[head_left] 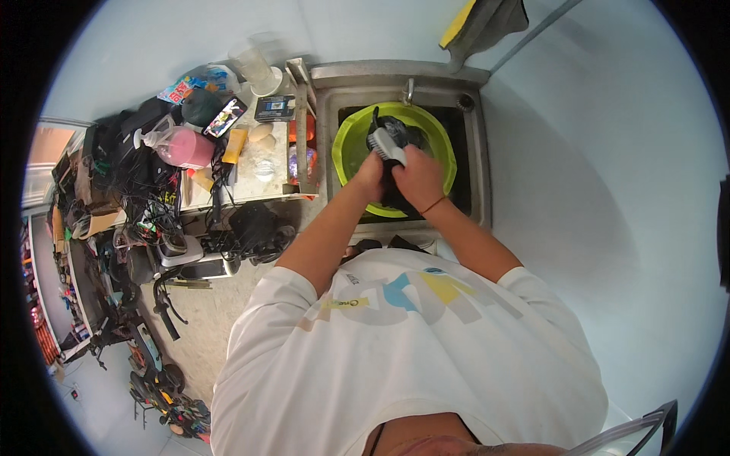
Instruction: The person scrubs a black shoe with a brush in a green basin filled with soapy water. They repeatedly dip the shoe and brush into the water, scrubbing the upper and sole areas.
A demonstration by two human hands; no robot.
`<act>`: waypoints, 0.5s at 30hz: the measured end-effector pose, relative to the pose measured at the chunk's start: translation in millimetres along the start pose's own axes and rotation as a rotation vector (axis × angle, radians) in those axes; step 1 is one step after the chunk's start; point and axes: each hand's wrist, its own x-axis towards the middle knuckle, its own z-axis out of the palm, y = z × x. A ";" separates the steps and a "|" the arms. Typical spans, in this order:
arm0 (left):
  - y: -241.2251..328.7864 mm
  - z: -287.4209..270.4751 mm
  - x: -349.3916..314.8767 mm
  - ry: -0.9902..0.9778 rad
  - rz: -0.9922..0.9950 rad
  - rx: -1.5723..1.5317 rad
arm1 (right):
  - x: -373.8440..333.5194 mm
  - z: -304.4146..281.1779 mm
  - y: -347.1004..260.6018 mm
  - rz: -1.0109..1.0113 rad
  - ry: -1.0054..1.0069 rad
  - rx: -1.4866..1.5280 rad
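Both my hands are inside a lime-green basin (343, 152) that stands in a metal sink. My right hand (420, 178) is closed round the handle end of a white scrubbing brush (388, 145), its bristles facing left. Bunched in the basin is a dark, wet-looking black item (395, 129) with a strap-like loop at its far left; whether it is a bag or a garment I cannot tell. My left hand (370, 176) grips its near left part, just left of the brush. The fingertips of that hand are partly hidden.
A tap (409, 91) rises behind the basin at the sink's back edge (357, 72). Left of the sink, a cluttered counter holds a pink pump bottle (185, 147), a phone (226, 116) and a yellow tube (235, 145). Scooter handlebars (163, 304) stand at lower left.
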 end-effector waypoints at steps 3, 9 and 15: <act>7.5 -4.5 -11.7 -0.072 -0.049 0.118 | -5.1 -3.8 -8.7 -0.120 0.016 0.058; 18.8 -35.0 0.6 -0.178 -0.359 0.271 | 1.9 -23.1 14.3 -0.517 -0.124 0.120; -6.3 -19.9 10.6 -0.326 0.005 0.186 | 11.4 -60.3 39.2 -0.536 -0.113 0.042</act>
